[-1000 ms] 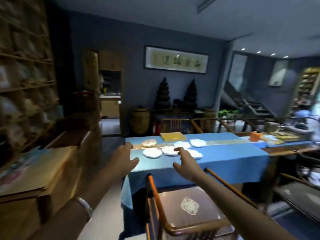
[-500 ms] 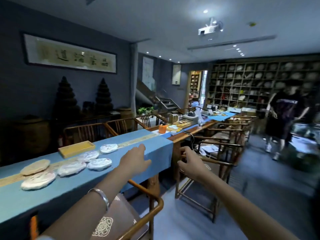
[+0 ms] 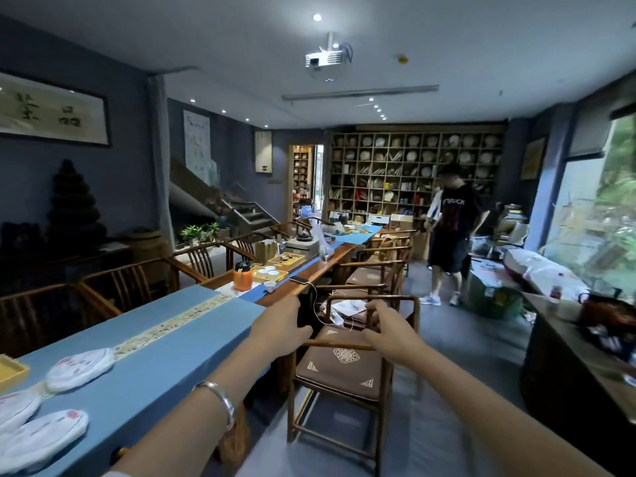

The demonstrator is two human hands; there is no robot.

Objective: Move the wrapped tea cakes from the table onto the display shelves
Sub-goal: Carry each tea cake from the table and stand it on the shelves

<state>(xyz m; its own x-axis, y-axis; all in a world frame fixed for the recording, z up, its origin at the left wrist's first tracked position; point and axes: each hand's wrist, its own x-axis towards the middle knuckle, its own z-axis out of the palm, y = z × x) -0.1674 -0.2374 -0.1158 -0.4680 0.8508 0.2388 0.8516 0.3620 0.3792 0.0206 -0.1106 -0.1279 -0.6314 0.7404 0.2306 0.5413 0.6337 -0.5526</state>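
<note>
Three white-wrapped round tea cakes lie at the lower left on the blue tablecloth point(image 3: 165, 366): one point(image 3: 80, 369) farther along, one point(image 3: 15, 409) at the frame edge, one point(image 3: 44, 438) nearest me. My left hand point(image 3: 280, 330), a silver bangle on its wrist, is stretched out past the cloth's right end, fingers apart, holding nothing. My right hand point(image 3: 390, 333) reaches out over a wooden chair point(image 3: 344, 370), fingers loosely spread and empty. The display shelves point(image 3: 413, 173), a wall of cubbyholes with round cakes, stand at the far end of the room.
A long table runs away from me with an orange flask point(image 3: 242, 277), tea trays and cups. Wooden chairs line both sides. A person in a black T-shirt point(image 3: 451, 232) stands in the aisle before the shelves. A dark counter point(image 3: 568, 356) and boxes crowd the right side.
The view has swung right, away from the tea cakes and along the table toward the far shelves. Both hands stay stretched forward and empty. The cakes have slid to the lower left edge.
</note>
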